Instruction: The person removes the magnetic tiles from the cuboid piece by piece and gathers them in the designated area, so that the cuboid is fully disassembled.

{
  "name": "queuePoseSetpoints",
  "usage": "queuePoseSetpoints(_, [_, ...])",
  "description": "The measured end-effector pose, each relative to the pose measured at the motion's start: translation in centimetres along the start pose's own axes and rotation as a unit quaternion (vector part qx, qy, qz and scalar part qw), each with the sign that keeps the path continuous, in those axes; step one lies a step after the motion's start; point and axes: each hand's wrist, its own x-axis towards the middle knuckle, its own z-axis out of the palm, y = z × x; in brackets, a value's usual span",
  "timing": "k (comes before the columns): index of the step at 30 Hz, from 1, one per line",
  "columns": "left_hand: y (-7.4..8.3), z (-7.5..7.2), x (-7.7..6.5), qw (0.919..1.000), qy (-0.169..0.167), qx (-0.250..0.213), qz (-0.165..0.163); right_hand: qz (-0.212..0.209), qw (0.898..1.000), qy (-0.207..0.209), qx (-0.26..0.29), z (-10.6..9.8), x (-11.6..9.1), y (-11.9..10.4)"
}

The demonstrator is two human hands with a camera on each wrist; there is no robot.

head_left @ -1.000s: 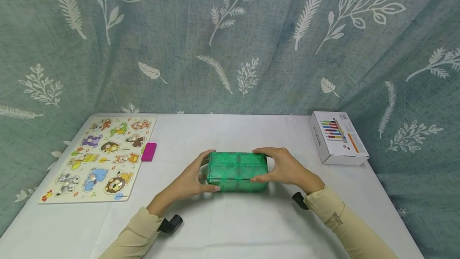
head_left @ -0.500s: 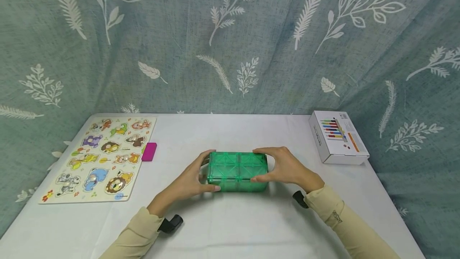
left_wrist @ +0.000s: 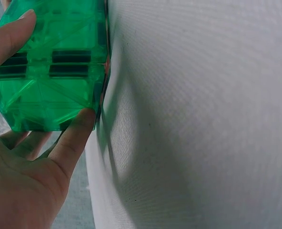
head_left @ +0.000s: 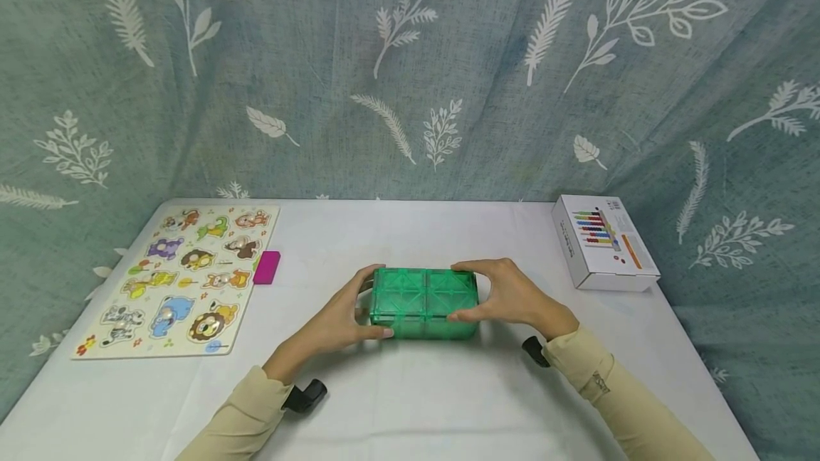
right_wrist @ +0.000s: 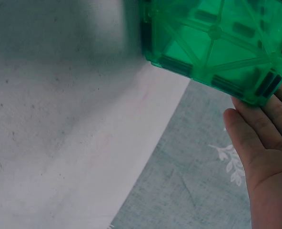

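A translucent green box of magnetic tiles (head_left: 425, 294) sits on the white table in front of me, its top ribbed with crossing lines. My left hand (head_left: 336, 317) holds its left end, thumb along the near side and fingers round the back. At the right end, my right hand (head_left: 512, 295) grips it with the thumb on the near top edge and a finger at the far corner. In the left wrist view, dark magnet strips show inside the green tiles (left_wrist: 43, 90), and the fingertips meet the end. The right wrist view has fingers (right_wrist: 260, 119) against the box's lower corner.
An animal peg puzzle board (head_left: 179, 279) lies at the left, with a magenta block (head_left: 266, 267) at its right edge. A white carton (head_left: 605, 244) with a picture of coloured beads stands at the back right. A leaf-patterned curtain (head_left: 320, 91) hangs behind the table.
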Motion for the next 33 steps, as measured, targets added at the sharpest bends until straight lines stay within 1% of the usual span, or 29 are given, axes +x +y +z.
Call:
queuePoseSetpoints(8, [-0.06, 0.02, 0.02, 1.0, -0.004, -0.004, 0.002, -0.004, 1.0, -0.006, -0.006, -0.09, -0.02, -0.08])
queuePoseSetpoints(18, [-0.17, -0.01, 0.16, 1.0, -0.004, -0.004, 0.004, -0.007, 1.0, -0.003, -0.009, -0.14, 0.11, 0.15])
queuePoseSetpoints(24, [-0.35, 0.05, 0.17, 0.9999, -0.007, -0.001, 0.013, -0.006, 1.0, -0.008, -0.014, -0.17, 0.1, -0.05])
queuePoseSetpoints(33, [-0.11, 0.0, 0.12, 1.0, -0.004, 0.002, 0.004, -0.007, 1.0, -0.015, -0.012, -0.53, 0.4, -0.1])
